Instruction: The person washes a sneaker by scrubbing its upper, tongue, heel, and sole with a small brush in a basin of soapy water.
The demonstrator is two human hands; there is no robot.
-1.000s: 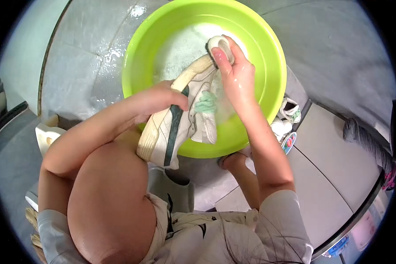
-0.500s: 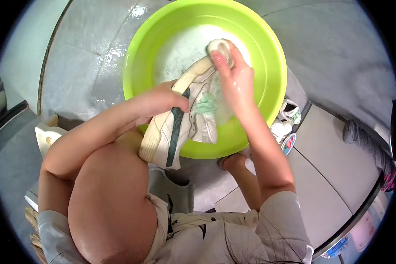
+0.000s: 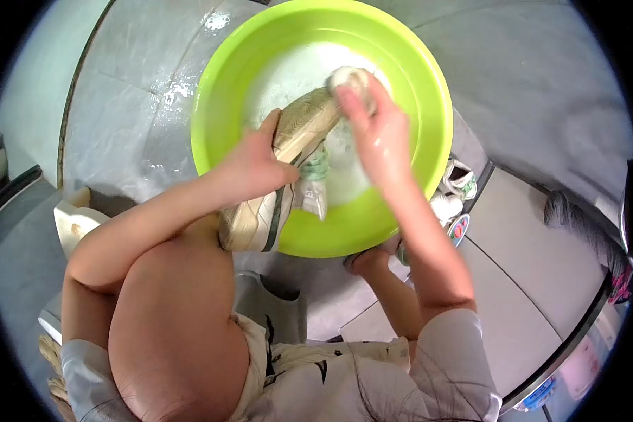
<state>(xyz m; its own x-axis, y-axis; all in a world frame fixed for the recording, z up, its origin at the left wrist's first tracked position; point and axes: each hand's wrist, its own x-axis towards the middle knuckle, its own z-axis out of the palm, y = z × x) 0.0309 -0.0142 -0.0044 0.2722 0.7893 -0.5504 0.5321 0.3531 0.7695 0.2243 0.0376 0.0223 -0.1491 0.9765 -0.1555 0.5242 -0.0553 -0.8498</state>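
Note:
My left hand is wrapped round the middle of a white shoe with a dark green stripe and pale green laces. The shoe slants over the near left rim of a lime-green basin, its sole partly turned up and its heel near my knee. Closed on a small white brush, my right hand is at the toe end of the sole. The brush is blurred, and its bristle side is hidden. Soapy water lies in the basin below.
Another shoe with green laces stands on the floor right of the basin, beside a white object. A white plastic piece is at the left. Dark grey cloth lies at the far right. The floor tiles are wet.
The shoe has rolled in my left hand, so more of its sole faces up and less of its laced side shows. My right hand stays at the toe with the brush.

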